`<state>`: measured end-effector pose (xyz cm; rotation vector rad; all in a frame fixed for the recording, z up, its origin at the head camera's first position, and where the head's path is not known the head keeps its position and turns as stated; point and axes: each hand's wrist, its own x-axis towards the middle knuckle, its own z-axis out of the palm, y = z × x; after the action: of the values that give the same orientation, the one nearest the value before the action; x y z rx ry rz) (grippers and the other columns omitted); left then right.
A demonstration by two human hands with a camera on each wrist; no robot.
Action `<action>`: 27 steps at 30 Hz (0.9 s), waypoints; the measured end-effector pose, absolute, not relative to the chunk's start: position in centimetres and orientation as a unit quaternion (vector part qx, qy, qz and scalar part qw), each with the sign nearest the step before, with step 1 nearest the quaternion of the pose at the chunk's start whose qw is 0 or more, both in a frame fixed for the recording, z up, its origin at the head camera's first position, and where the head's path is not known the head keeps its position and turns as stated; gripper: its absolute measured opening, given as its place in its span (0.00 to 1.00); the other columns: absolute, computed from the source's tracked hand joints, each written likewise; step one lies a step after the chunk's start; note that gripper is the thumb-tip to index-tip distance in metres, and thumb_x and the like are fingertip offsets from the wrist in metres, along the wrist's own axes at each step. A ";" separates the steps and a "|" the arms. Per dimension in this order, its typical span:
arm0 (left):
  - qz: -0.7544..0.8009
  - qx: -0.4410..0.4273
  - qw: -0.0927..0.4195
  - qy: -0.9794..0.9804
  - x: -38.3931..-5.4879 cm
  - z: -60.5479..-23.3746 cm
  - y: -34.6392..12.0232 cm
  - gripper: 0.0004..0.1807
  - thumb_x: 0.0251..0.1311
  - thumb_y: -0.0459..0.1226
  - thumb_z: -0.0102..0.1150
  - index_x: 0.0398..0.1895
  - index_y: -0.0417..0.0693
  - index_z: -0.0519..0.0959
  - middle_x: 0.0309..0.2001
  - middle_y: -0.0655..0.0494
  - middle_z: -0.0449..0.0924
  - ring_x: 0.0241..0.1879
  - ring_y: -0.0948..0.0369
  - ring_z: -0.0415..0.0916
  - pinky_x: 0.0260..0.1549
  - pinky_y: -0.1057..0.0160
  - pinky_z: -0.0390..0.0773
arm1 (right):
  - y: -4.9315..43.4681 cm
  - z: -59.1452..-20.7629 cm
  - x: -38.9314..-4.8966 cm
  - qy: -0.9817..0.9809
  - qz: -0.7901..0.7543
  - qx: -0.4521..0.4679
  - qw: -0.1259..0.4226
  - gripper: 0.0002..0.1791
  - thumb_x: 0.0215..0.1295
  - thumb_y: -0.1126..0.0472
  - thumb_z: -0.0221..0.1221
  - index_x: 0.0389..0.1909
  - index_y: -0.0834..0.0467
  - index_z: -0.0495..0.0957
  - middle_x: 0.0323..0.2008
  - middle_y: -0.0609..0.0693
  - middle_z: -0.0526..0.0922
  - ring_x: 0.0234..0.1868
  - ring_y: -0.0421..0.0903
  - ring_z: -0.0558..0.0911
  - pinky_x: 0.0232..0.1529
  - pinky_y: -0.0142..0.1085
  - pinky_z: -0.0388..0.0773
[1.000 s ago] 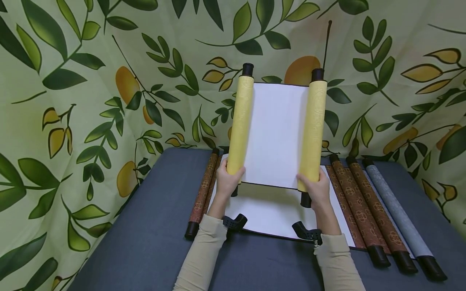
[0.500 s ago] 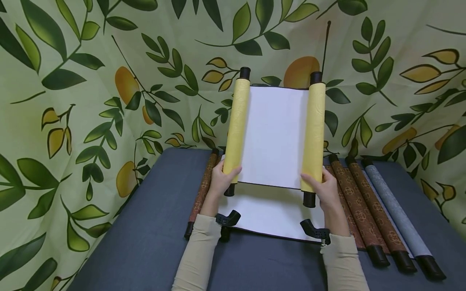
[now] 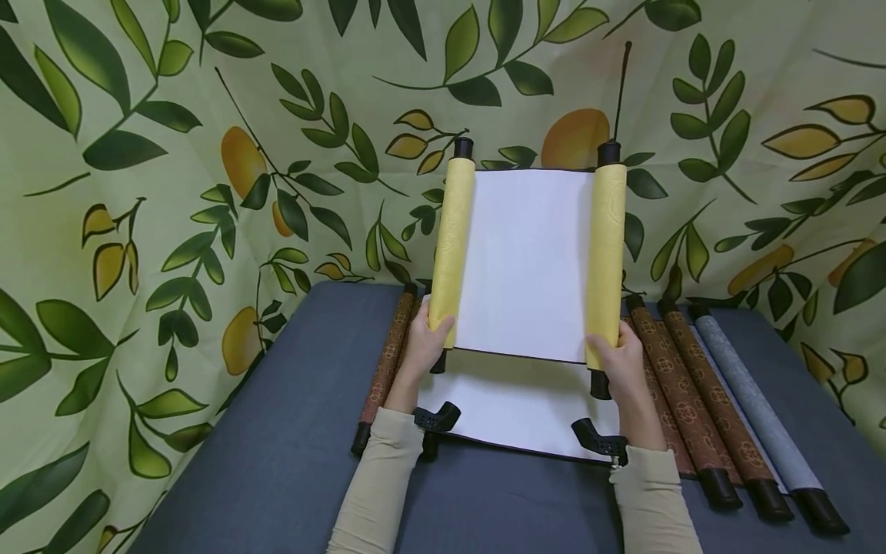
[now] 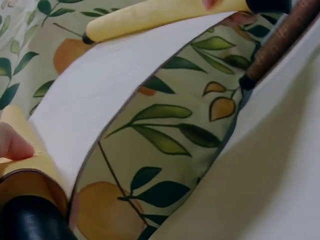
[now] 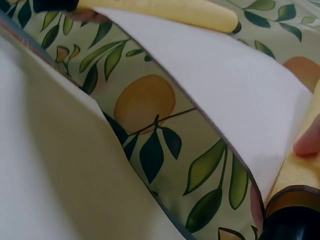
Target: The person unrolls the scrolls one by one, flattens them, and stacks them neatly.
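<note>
Held up over the table is a yellow-backed scroll [image 3: 529, 261], partly unrolled, its blank white sheet facing me. My left hand [image 3: 424, 346] grips the lower end of the left roll [image 3: 453, 246], thumb across its front. The lower end of the right roll [image 3: 606, 254] is held by my right hand [image 3: 621, 362] in the same way. Black knobs stick out at both ends of each roll. In the left wrist view a thumb [image 4: 15, 142] presses on the yellow roll; the right wrist view shows the other thumb [image 5: 307, 140] likewise. The other fingers are mostly hidden behind the rolls.
Below, a larger white sheet [image 3: 512, 400] lies spread on the blue-covered table [image 3: 277, 431]. A brown patterned roll [image 3: 388, 362] lies to its left. On the right lie brown patterned rolls [image 3: 685, 400] and a grey-blue roll [image 3: 757, 400]. A leaf-print cloth [image 3: 311, 192] hangs behind.
The scroll has come down slightly at its top. My right hand has moved right with its roll, and the two rolls stand a little farther apart, showing more white sheet.
</note>
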<state>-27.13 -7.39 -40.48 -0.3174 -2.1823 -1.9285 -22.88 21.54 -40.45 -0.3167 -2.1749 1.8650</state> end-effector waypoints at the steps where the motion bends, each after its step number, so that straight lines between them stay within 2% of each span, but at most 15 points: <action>1: -0.654 -0.098 0.110 -0.742 -27.1 -40.5 -7.2 0.26 0.63 0.29 0.51 0.64 0.30 0.65 0.42 0.32 0.75 0.31 0.64 0.70 0.31 0.69 0.74 | 21.5 -40.5 -22.9 -0.748 0.641 -0.115 0.130 0.23 0.65 0.67 0.52 0.60 0.66 0.64 0.30 0.35 0.70 0.29 0.32 0.73 0.30 0.27 0.74; 4: -0.655 -0.069 0.121 -0.743 -27.1 -40.6 -7.0 0.26 0.58 0.31 0.54 0.62 0.33 0.68 0.41 0.35 0.76 0.30 0.62 0.71 0.29 0.68 0.73 | 21.6 -40.5 -22.8 -0.749 0.637 -0.128 0.126 0.23 0.65 0.65 0.52 0.60 0.65 0.64 0.31 0.37 0.70 0.28 0.32 0.73 0.29 0.27 0.73; 11: -0.626 -0.047 0.137 -0.767 -27.1 -40.7 -7.2 0.36 0.47 0.36 0.71 0.61 0.37 0.69 0.44 0.37 0.77 0.36 0.56 0.73 0.33 0.65 0.73 | 21.7 -40.7 -22.9 -0.772 0.609 -0.150 0.101 0.34 0.59 0.55 0.65 0.62 0.60 0.61 0.40 0.43 0.68 0.31 0.32 0.70 0.31 0.27 0.72; 17: -0.600 -0.028 0.180 -0.779 -27.1 -40.6 -7.5 0.32 0.48 0.34 0.68 0.59 0.34 0.71 0.43 0.34 0.79 0.37 0.48 0.77 0.32 0.63 0.75 | 21.6 -40.8 -23.1 -0.768 0.603 -0.175 0.121 0.31 0.62 0.60 0.61 0.63 0.64 0.62 0.42 0.48 0.68 0.32 0.33 0.70 0.31 0.27 0.71; 21: -0.582 -0.022 0.193 -0.789 -26.9 -40.3 -7.6 0.29 0.50 0.35 0.66 0.58 0.36 0.72 0.41 0.34 0.80 0.36 0.46 0.77 0.30 0.63 0.75 | 21.6 -40.7 -23.0 -0.757 0.613 -0.183 0.134 0.27 0.62 0.59 0.59 0.60 0.62 0.66 0.39 0.43 0.69 0.33 0.35 0.70 0.32 0.27 0.71; 27: -0.601 -0.037 0.160 -0.782 -27.0 -40.2 -8.3 0.28 0.54 0.37 0.66 0.58 0.40 0.72 0.46 0.37 0.79 0.39 0.48 0.77 0.33 0.63 0.76 | 22.0 -40.6 -22.8 -0.728 0.645 -0.177 0.150 0.20 0.60 0.60 0.62 0.54 0.54 0.72 0.31 0.33 0.72 0.31 0.33 0.72 0.31 0.26 0.72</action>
<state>-26.97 -8.29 -40.19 -0.1046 -2.2343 -1.7168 -22.85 21.96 -40.62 -0.5074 -2.0919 1.8520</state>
